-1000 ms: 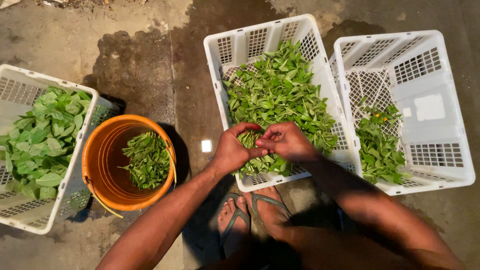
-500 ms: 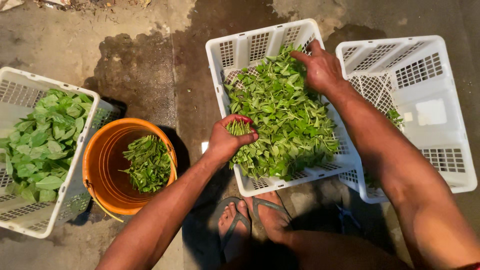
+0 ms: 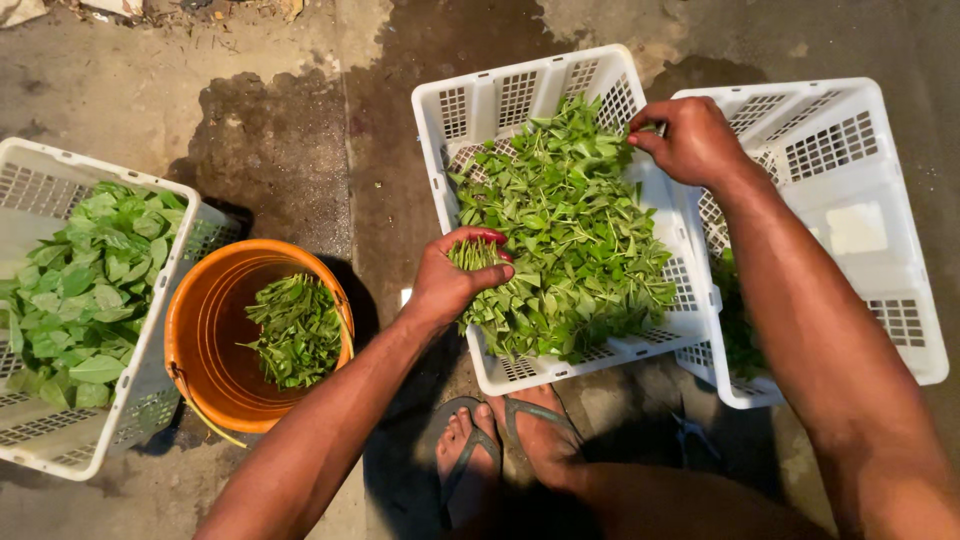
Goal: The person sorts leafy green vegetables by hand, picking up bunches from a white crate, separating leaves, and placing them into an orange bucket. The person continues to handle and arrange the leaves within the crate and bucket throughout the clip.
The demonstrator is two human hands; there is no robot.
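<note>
Your left hand (image 3: 455, 280) is wrapped around a small bunch of leafy stems (image 3: 472, 255), right at the left edge of the middle white crate (image 3: 520, 90), which is heaped with greens (image 3: 570, 240). Your right hand (image 3: 690, 140) curls over that crate's far right rim, fingers pinched on a leaf there. An orange bucket (image 3: 205, 340) with picked greens sits on the floor, just left.
</note>
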